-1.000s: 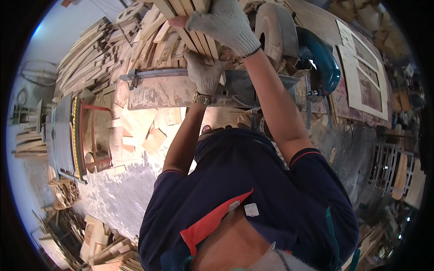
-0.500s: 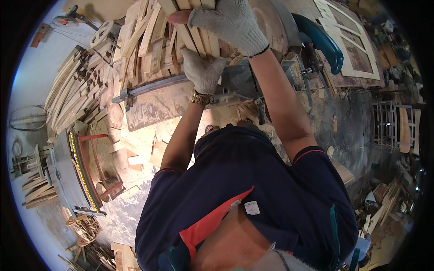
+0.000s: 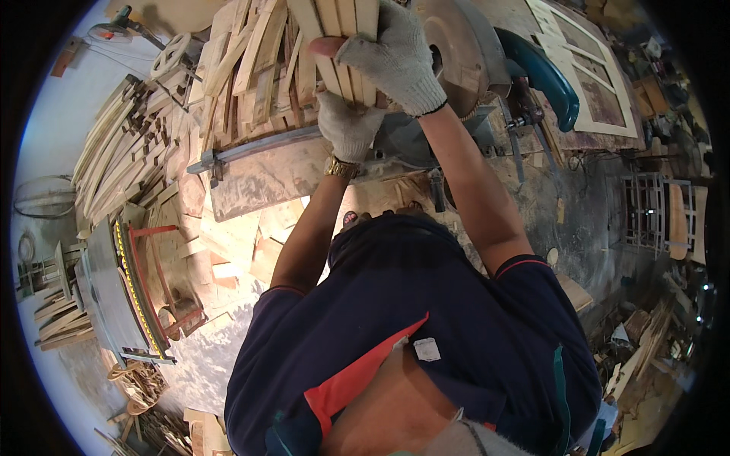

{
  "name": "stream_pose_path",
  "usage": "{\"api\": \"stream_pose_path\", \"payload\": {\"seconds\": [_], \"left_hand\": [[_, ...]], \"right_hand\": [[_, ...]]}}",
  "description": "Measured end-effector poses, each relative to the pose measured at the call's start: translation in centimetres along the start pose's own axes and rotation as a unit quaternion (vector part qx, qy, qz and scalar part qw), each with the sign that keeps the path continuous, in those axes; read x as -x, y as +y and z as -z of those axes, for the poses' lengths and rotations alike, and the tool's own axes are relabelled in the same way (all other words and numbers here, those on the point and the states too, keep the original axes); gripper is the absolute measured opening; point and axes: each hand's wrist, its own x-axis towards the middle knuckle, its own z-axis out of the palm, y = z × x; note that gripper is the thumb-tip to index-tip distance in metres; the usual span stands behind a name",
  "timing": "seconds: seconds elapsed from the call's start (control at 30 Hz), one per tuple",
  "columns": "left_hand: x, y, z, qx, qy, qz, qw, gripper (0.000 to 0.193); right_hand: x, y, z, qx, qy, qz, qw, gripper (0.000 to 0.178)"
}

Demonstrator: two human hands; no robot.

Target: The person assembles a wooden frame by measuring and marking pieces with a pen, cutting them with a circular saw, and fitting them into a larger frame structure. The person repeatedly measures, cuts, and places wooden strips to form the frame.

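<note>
A small bundle of pale wooden strips (image 3: pixel 328 18) stands lengthwise in front of me at the top of the view, pressed side by side. My right hand (image 3: pixel 399 61), in a grey-white knit glove, is closed round the bundle from the right; a bare fingertip reaches across the strips. My left hand (image 3: pixel 350 128), gloved likewise and with a gold watch at the wrist, is closed at the strips' near end. Just right of the bundle is a circular saw (image 3: pixel 461 57) with a round blade guard and a teal handle (image 3: pixel 544 80).
More wooden strips (image 3: pixel 255 64) lie piled left of my hands, behind a metal bar (image 3: pixel 262 148) along the bench edge. Curved wooden pieces (image 3: pixel 114 152) are stacked farther left. A pale wooden frame (image 3: pixel 585 64) lies beyond the saw. Offcuts (image 3: pixel 228 235) litter the floor.
Both hands and the bundle of strips have shifted a little to the right, nearer the saw, and slightly toward me. The hands keep their grip.
</note>
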Motion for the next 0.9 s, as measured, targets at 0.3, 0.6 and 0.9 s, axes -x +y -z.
{"api": "stream_pose_path", "payload": {"seconds": [0.3,0.6,0.9], "left_hand": [[4.2,-1.9,4.8,0.024,-0.125,-0.185,0.974,0.072],[8.9,-7.9,13.0,0.019,-0.266,-0.355,0.896,0.06],[10.1,-10.5,10.5,-0.127,-0.401,-0.385,0.822,0.062]], "right_hand": [[7.8,-2.8,4.1,0.147,-0.075,-0.034,0.986,0.077],[24.3,-1.8,7.7,-0.239,-0.067,-0.207,0.946,0.098],[31.5,5.0,11.3,-0.296,0.44,-0.497,0.687,0.081]]}}
